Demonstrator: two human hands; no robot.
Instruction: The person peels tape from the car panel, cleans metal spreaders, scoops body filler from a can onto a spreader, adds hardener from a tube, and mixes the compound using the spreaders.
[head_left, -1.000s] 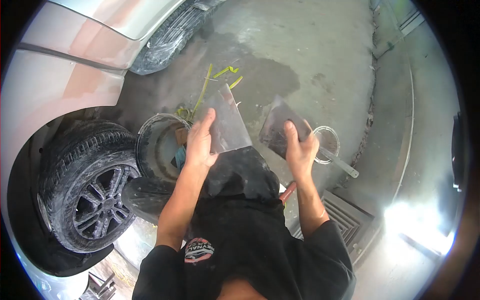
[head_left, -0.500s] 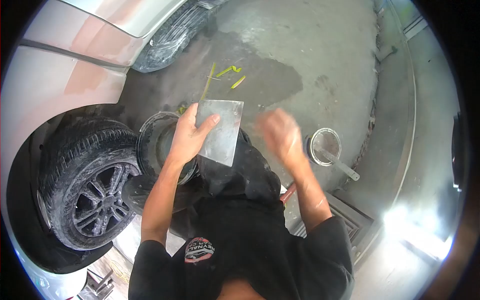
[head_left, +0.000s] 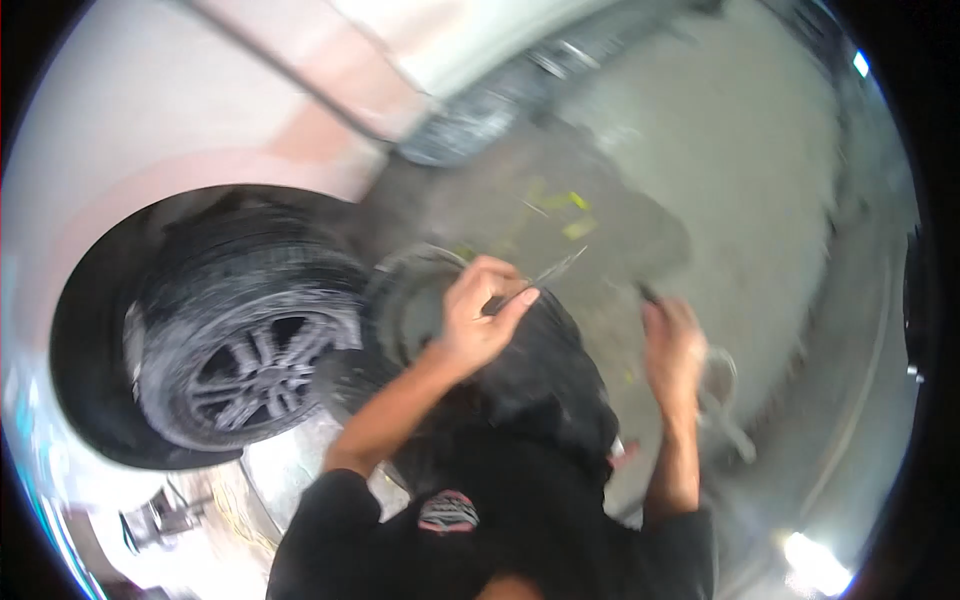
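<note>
Pinched in our left hand (head_left: 487, 312), a thin, flat plate (head_left: 558, 268) shows nearly edge-on — its broad face was visible moments earlier — near a round bucket (head_left: 428, 252). Our right hand (head_left: 675, 345) closes around a dark object (head_left: 648, 292), mostly hidden and too blurred to identify.

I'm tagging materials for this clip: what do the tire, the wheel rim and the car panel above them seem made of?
Tire: black rubber, matte under pale residue, judging by its dark tread.
Wheel rim: probably metal, given its slim grey spokes; blur hides the finish.
Car panel: likely sheet metal, pale and smooth, with dull pinkish patches, perhaps filler or primer.
</note>
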